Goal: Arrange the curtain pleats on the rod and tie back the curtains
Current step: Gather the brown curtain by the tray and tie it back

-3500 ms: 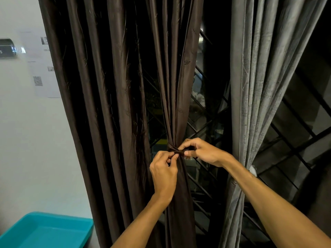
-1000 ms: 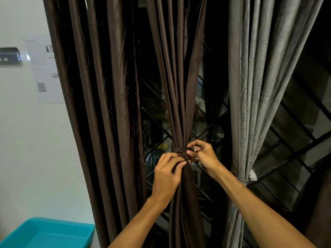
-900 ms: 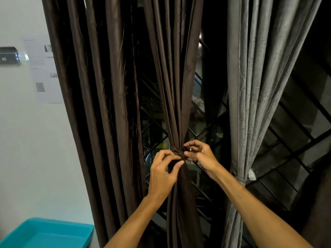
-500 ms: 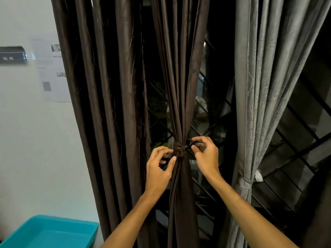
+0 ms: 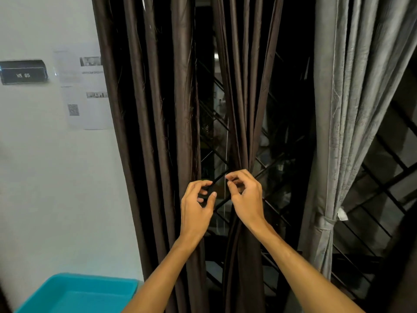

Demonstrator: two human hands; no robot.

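Note:
A dark brown curtain panel (image 5: 244, 91) hangs in the middle, its pleats gathered into a narrow bunch at waist height. My right hand (image 5: 244, 197) hovers in front of that gathered spot and hides the tie there, fingers curled and apart, holding nothing. Just left of the bunch, my left hand (image 5: 197, 206) is open too, fingers spread, clear of the fabric. A wider brown panel (image 5: 153, 132) hangs loose to the left. On the right, a grey curtain (image 5: 345, 109) is cinched by a grey tieback (image 5: 325, 223).
A dark window with a diagonal metal grille (image 5: 383, 190) lies behind the curtains. A white wall (image 5: 56, 188) on the left carries a small dark sign (image 5: 22, 72) and paper notices (image 5: 83, 86). A turquoise plastic tub (image 5: 74, 294) stands at the lower left.
Both hands were pinching the tie around the brown bunch; they have let go and drawn back a little, fingers opening. The view has shifted slightly.

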